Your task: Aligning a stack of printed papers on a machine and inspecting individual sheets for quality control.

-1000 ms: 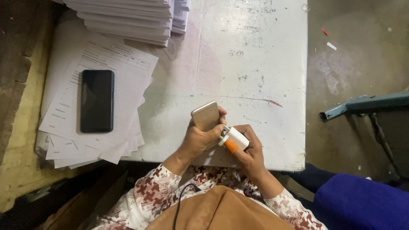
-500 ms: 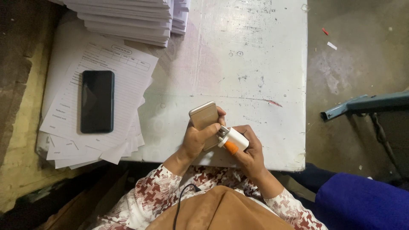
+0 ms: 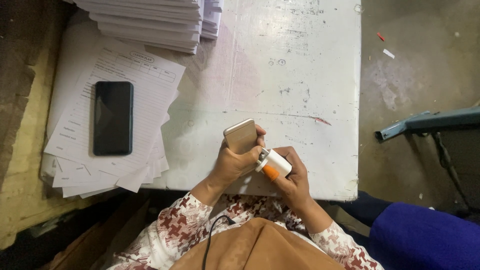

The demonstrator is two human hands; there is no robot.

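Plainly, largest first:
Counter (image 3: 300,75): white, scuffed, carrying paper stacks at its far-left edge.
Printed forms (image 3: 125,100): fanned pile under a black phone (image 3: 113,118), which weighs them down.
Gold phone (image 3: 240,136): left hand (image 3: 235,162) clasps it above the near edge.
White-and-orange tool (image 3: 272,164): right hand (image 3: 295,177) grips it against the phone's lower end.

Soft even light; white table (image 3: 300,75) bright, floor (image 3: 420,75) dim; sharp focus, faint shadows.

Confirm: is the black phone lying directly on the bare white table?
No, the black phone lies flat on a spread of printed paper sheets at the left of the white table, apart from both hands.
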